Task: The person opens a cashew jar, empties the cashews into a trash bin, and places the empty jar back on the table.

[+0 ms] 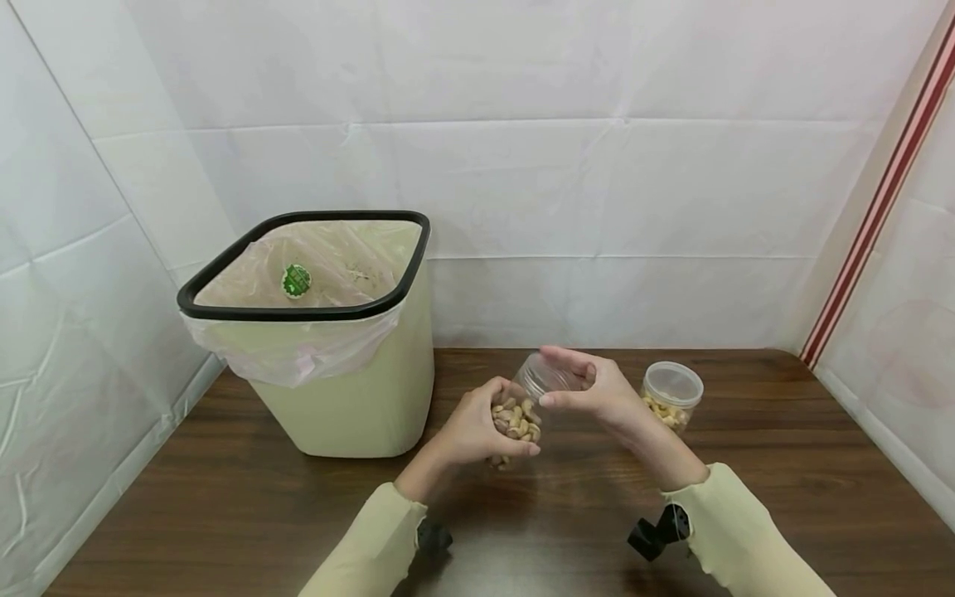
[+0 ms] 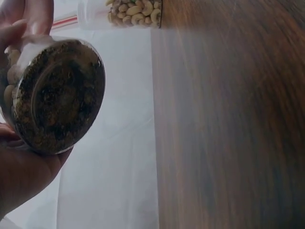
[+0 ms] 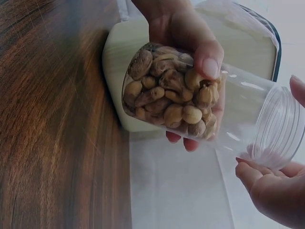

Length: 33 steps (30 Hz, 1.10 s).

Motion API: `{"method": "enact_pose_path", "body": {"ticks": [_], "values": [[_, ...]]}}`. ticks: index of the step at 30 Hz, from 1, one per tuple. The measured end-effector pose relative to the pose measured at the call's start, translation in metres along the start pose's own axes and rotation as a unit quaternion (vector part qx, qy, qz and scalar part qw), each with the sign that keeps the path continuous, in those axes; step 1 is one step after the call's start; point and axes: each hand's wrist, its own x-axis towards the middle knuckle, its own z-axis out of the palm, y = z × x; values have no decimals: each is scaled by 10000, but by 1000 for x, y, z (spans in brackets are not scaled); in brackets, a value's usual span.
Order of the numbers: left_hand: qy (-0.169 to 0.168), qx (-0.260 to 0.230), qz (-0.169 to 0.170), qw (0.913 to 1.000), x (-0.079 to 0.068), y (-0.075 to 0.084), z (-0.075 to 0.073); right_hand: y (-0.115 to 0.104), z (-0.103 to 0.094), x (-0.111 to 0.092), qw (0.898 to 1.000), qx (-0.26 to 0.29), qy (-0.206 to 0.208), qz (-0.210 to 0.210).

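Note:
A clear plastic jar [image 1: 516,419] of cashews [image 3: 167,93] is held tilted above the table, its threaded mouth [image 3: 281,126] toward the right. My left hand [image 1: 468,424] grips the lower body, with the thumb on the near side. My right hand [image 1: 600,394] curves about the mouth, thumb on one side and fingers on the other. No lid shows on this jar. In the left wrist view the jar's round base [image 2: 59,95] looks dark and speckled. Right of the hands stands a second jar [image 1: 671,396] of cashews, with a whitish lid.
At the left stands a pale green bin [image 1: 358,398] with a black rim and a pinkish plastic liner [image 1: 298,356]. A round green label [image 1: 296,281] lies inside. The brown wooden table [image 1: 224,506] meets white sheeting [image 1: 522,191] behind and at both sides.

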Motion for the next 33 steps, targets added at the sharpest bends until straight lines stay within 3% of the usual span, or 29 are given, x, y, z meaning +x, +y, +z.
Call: {"method": "enact_pose_path", "body": {"ticks": [8,12,20,26,29,33], "values": [[-436,-348,-104,9984,-5,12,-6,-2,-1,-2,9995,-6,-252,-193],[-406,-323,-19,9987,-9,25,-9,-2,-2,-2,9995,8,-277,-181],[157,72,12,9999,-2,6,-2,0,-2,-1,9993,313,-216,25],[712,193,32,9973,-2,5,5,2,0,0,9985,510,8,184],[1113,466,120,9926,-1,7,9,2,1,0,9984,489,155,252],[1696,1076,178,9795,0,8,13,3,2,1,9974,553,340,298]]}}
